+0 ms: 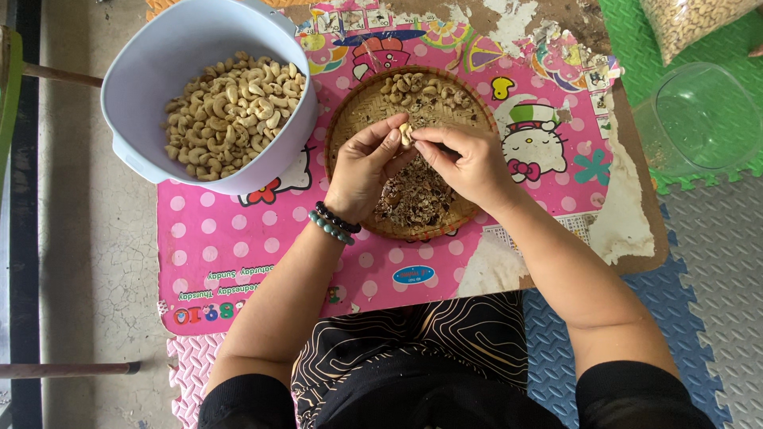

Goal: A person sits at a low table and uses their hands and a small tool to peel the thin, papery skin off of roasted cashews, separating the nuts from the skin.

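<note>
My left hand (362,168) and my right hand (467,163) meet over a round woven tray (340,127), both pinching a single pale cashew nut (405,133) between their fingertips. Beaded bracelets circle my left wrist. The tray holds unpeeled cashews (417,89) at its far side and a heap of brown skins (413,195) under my hands. To the left, a pale blue plastic bowl (151,56) is filled with peeled cashews (232,111).
A low table with a pink dotted cartoon cover (238,238) carries the tray and bowl. An empty clear plastic container (699,119) and a bag of nuts (687,24) lie at the right on green and grey foam mats. My lap is below.
</note>
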